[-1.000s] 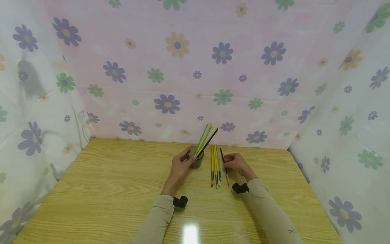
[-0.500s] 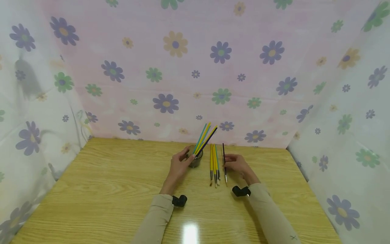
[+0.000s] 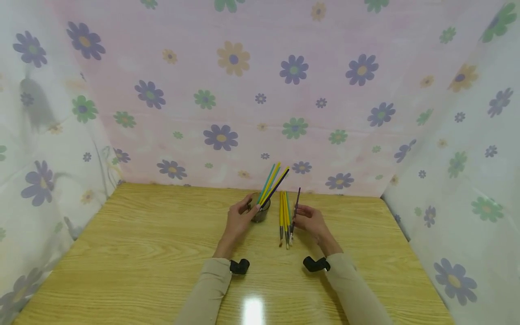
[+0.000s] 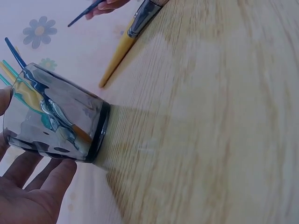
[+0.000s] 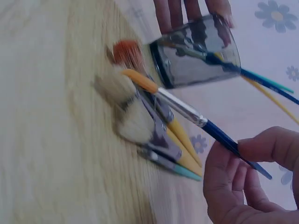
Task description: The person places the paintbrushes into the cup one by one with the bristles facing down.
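Left hand (image 3: 239, 221) holds glass cup (image 3: 260, 216), yellow, teal and dark handles (image 3: 271, 184) leaning right out of it. Right hand (image 3: 312, 223) pinches 1 dark brush (image 3: 298, 198) beside yellow and teal brushes (image 3: 283, 210) on wood-grain table (image 3: 142, 253); flowered cloth (image 3: 178, 81) behind.

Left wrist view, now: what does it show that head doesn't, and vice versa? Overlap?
Only left wrist: an orange-brown bristle end inside the cup, seen through its wall.

Only head: the left sleeve, the right sleeve, a black wrist device on each arm, and a teal-handled brush lying on the table.

Both: the left hand holding the cup with brushes in it, the right hand holding a dark-handled brush, and yellow-handled brush on the table.
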Demonstrator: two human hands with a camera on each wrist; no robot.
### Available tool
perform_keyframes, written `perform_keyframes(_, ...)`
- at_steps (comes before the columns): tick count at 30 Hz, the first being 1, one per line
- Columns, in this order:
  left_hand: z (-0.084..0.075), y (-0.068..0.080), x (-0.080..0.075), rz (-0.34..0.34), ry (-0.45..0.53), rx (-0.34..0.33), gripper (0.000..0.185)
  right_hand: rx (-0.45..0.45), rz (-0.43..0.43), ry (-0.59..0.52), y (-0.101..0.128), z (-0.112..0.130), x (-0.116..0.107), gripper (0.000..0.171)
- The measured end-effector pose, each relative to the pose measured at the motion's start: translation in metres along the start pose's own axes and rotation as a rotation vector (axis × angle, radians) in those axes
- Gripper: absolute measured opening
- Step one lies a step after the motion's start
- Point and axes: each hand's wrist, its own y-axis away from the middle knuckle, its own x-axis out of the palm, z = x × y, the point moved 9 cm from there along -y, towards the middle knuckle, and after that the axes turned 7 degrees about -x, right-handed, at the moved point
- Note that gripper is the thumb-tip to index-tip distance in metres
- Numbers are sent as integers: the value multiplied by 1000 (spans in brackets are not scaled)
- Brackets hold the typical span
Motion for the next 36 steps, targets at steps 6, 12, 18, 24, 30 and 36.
perform_keyframes(6, 6, 5, 2, -2, -3, -9, 59, -33, -108, -138, 9, -4, 8, 55)
perform_keyframes(12, 7, 8, 3, 1, 4, -9, 58, -104, -237, -283, 15, -5, 17, 51)
perform_keyframes(18, 5, 7, 2, -1, 23, 2, 58, -196, -323, -384, 17, 7, 20, 39)
perform_keyframes(24, 4, 6, 2, 2, 13, -3, 58, -257, -373, -426, 17, 17, 22, 38)
perform_keyframes(30, 1, 4, 1, 0, 0, 0, 59, -294, -378, -420, 14, 31, 28, 39)
perform_keyframes(36, -2, 2, 0, 5, 3, 12, 59, -429, -417, -391, 13, 51, 28, 33)
